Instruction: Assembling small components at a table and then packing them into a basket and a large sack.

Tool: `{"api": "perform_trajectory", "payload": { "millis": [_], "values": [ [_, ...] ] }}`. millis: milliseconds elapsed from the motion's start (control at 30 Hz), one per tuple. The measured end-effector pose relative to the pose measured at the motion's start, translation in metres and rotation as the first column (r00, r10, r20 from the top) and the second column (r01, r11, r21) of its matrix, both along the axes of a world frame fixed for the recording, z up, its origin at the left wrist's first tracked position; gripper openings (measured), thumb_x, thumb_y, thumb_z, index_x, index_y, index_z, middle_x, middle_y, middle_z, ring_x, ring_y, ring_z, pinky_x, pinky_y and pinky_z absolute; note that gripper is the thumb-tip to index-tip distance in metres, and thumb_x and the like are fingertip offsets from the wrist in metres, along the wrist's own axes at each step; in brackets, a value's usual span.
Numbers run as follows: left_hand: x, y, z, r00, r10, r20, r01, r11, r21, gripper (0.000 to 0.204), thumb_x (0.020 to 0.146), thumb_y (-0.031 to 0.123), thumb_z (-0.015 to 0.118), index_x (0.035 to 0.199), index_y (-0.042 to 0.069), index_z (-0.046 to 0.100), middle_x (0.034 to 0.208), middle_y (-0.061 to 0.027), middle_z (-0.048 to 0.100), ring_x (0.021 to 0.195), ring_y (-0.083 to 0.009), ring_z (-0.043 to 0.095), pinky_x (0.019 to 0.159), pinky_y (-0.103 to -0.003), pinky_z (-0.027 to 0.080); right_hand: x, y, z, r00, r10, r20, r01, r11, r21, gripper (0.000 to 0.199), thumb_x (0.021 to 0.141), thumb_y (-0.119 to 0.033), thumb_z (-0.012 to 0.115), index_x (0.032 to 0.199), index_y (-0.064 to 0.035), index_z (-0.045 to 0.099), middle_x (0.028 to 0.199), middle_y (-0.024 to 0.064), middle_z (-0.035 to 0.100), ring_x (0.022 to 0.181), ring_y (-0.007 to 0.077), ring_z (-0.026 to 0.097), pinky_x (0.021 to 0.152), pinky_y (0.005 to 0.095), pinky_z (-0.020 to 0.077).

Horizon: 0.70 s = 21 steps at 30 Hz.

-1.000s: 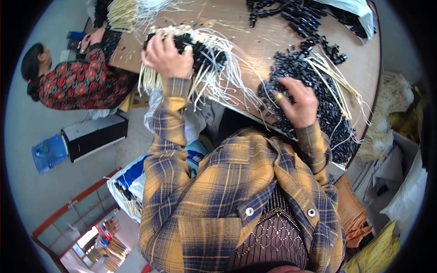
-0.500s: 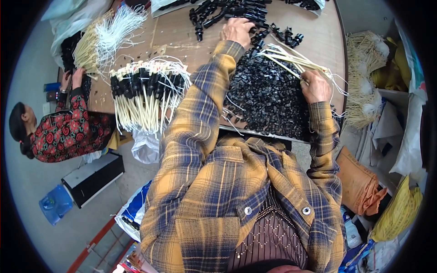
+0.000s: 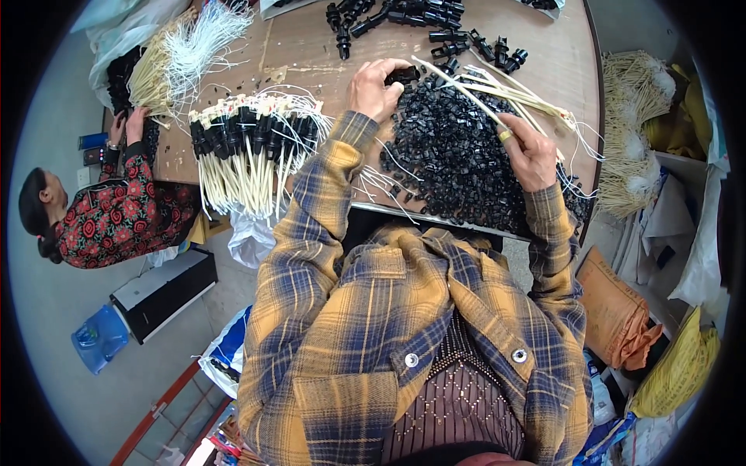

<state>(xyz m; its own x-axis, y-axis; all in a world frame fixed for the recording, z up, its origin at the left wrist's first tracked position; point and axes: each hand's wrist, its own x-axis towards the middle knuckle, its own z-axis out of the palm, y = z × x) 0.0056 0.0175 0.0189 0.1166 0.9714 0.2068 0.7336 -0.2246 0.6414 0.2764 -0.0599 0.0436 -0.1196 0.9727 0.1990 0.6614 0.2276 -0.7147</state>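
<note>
My left hand (image 3: 373, 91) is closed on a black plastic fitting (image 3: 403, 75) at the far left edge of a heap of small black plastic parts (image 3: 462, 151). Between the fingers of my right hand (image 3: 533, 155) is a slim cream tube (image 3: 465, 92), slanting up and left so that its tip comes close to the fitting. A few more cream tubes with white cords (image 3: 536, 99) lie across the heap beyond my right hand. Left of my left forearm stands a dense bundle of cream tubes with black fittings (image 3: 252, 147) and white cords.
Larger black fittings (image 3: 426, 13) lie along the far side of the table (image 3: 299, 46). A bunch of cream and white cords (image 3: 206, 54) sits at far left. There, another person (image 3: 128, 206) works at the table. More cord bundles (image 3: 633, 132) hang by the right edge.
My left hand has come back from the far fittings, now with a black fitting. My right hand has raised one cream tube off the others and pointed it toward the left hand.
</note>
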Motion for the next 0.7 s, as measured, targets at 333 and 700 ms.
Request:
{"api": "perform_trajectory", "payload": {
  "millis": [333, 700],
  "values": [
    [0.016, -0.031, -0.003, 0.885, -0.223, -0.408, 0.411, 0.787, 0.46, 0.019, 0.071, 0.008, 0.062, 0.086, 0.018, 0.057, 0.071, 0.0042, 0.06, 0.069, -0.0133, 0.053, 0.07, -0.027, 0.046, -0.028, -0.017, -0.007, 0.968, 0.126, 0.219, -0.159, 0.977, 0.14, 0.017, 0.071, -0.005, 0.064, 0.088, -0.0073, 0.064, 0.077, 0.0004, 0.064, 0.048, 0.0126, 0.05, 0.046, 0.0228, 0.0416],
    [-0.014, -0.063, 0.011, 0.944, -0.011, -0.33, -0.074, 0.967, -0.244, 0.01, 0.08, 0.015, 0.057, 0.088, 0.012, 0.054, 0.062, 0.0027, 0.052, 0.047, -0.0105, 0.045, 0.04, -0.021, 0.039, -0.009, 0.018, 0.011, -0.327, 0.108, -0.939, -0.483, 0.835, 0.264, 0.013, 0.083, -0.011, 0.059, 0.093, -0.0022, 0.06, 0.089, 0.0058, 0.06, 0.039, 0.0028, 0.028, 0.034, 0.0143, 0.028]
  ]
}}
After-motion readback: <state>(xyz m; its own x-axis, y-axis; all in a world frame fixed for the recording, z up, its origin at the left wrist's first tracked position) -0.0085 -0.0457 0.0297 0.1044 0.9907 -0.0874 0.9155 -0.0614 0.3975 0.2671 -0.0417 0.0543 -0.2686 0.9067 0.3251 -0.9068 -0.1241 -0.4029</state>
